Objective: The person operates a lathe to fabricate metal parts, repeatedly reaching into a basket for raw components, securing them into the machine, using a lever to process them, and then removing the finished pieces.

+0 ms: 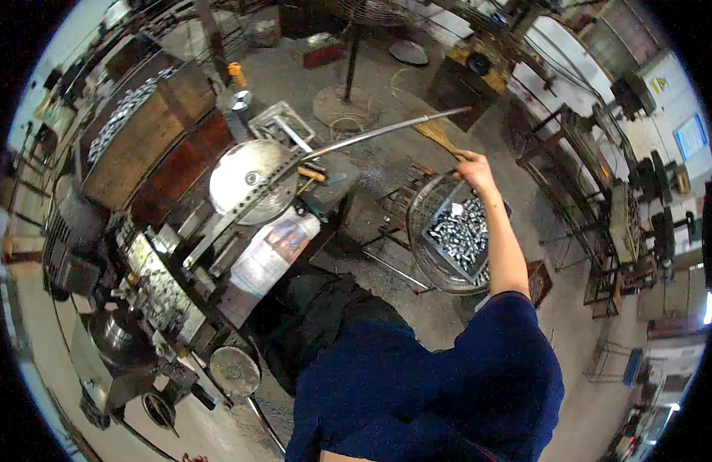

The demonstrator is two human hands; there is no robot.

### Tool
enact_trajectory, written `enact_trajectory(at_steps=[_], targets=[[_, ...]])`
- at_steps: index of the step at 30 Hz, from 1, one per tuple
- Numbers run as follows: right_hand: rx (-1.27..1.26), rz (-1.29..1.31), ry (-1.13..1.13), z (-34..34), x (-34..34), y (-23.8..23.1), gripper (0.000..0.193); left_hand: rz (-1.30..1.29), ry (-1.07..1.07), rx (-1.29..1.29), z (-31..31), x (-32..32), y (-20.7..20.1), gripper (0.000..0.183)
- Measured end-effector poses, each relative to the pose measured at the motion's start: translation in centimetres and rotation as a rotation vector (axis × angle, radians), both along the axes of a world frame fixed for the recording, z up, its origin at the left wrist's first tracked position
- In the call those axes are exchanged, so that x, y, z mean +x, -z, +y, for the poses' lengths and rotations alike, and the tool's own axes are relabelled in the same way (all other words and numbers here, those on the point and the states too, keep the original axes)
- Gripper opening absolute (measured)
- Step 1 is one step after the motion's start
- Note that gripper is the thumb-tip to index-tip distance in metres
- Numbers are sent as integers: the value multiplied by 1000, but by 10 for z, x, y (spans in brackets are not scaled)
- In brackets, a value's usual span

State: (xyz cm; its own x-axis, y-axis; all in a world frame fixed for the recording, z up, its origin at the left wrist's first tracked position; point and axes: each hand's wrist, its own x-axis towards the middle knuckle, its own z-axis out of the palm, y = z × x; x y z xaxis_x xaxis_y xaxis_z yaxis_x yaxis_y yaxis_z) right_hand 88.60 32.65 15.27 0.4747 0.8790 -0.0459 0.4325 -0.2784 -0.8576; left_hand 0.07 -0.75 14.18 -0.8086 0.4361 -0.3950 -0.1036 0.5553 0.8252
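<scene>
One large brown metal bin (152, 154), holding an uncountable heap of small silvery pieces, stands beside one grey machine surface (162, 286) scattered with small bits; one round, shiny metal disc (240, 181) is mounted nearby. One round, dark wire basket (417, 258) contains one blue-grey rectangular tray (446, 255), filled with short silvery metal pieces (457, 231), too many to count. The two hands are well apart: the right hand (473, 171) grips the handle of one straw-coloured bristle brush (435, 135) just beyond the basket's rim, while only fingertips of what seems the left hand (194, 459) show at the lower edge, so its hold cannot be told. Judging by the filled tray, some gathering looks done; the scattered bits may be left, and any brushing done cannot be told.
</scene>
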Motion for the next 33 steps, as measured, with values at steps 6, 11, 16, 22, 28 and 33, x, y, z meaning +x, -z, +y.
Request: enact_trajectory(at_steps=[6,11,16,22,28,33], targets=[[-230,-678,90,-75,93,86,21,-1,-14,-79,18,25,-24,38],[-821,-789,2,-57,75,110,37,30,-18,-114,22,42,-28,38],[-931,-917,-225,-51,53,99,37,55,3,-126,28,49,-35,38],[-931,-737,-127,-44,58,100,39,72,29,-145,31,55,-39,38],[-941,-865,-299,-46,65,112,45,86,59,-153,35,62,-41,39],[-911,-883,-242,-38,59,109,43,95,81,-149,35,63,-42,39]])
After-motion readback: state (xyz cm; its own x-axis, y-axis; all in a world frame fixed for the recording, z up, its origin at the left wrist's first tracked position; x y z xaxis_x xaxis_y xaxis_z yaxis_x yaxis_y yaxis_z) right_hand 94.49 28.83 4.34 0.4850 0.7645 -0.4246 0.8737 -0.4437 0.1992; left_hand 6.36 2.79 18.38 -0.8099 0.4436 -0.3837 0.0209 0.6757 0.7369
